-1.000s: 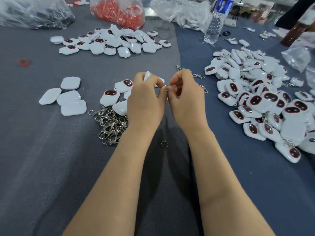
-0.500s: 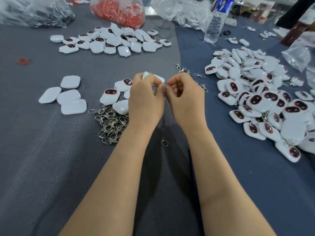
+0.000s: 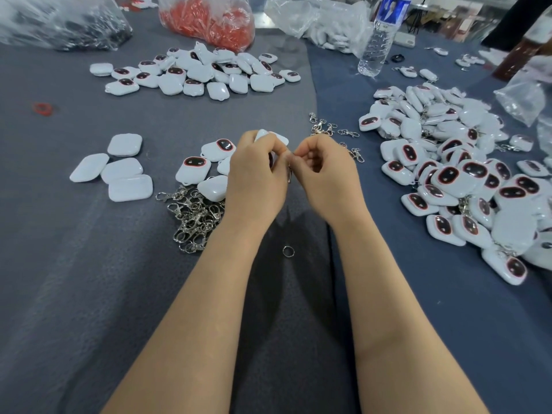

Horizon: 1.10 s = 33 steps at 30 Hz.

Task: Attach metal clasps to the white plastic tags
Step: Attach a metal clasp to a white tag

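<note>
A person's left hand (image 3: 254,177) curls around a white tag (image 3: 263,134) while the right hand (image 3: 328,174), fingers bent, pinches a small metal clasp (image 3: 289,174) that hangs in the narrow gap between the two hands. A pile of loose clasps (image 3: 194,216) lies just left of the grip and a lone split ring (image 3: 288,251) nearer the person. A large heap of tags (image 3: 466,180) spreads to the right.

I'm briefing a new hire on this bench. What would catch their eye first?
The two hands at centre: the left hand grips a white tag while the right hand pinches a metal clasp against it. Next, the big heap of tags on the right, and the tangle of loose clasps left of the hands.
</note>
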Available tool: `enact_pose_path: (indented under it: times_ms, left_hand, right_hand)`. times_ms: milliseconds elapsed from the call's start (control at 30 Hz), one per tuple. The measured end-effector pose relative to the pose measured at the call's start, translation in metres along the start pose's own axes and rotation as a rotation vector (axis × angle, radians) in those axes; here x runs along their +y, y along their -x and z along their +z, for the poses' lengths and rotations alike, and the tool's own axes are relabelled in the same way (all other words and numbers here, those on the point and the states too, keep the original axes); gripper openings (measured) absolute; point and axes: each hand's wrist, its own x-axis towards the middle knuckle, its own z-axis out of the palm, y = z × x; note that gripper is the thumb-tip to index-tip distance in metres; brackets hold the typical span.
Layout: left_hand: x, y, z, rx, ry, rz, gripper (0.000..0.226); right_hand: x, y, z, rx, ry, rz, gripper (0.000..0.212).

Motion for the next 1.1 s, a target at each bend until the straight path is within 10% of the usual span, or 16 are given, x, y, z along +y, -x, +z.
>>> enact_pose_path:
  times_ms: [1100]
  left_hand:
    - [-0.0019,-0.0020,-0.0012,-0.084,0.079,-0.088,0.005]
  right_hand:
    - [-0.0004,0.0045,0.0001,0.000,0.171,-0.146,0.014]
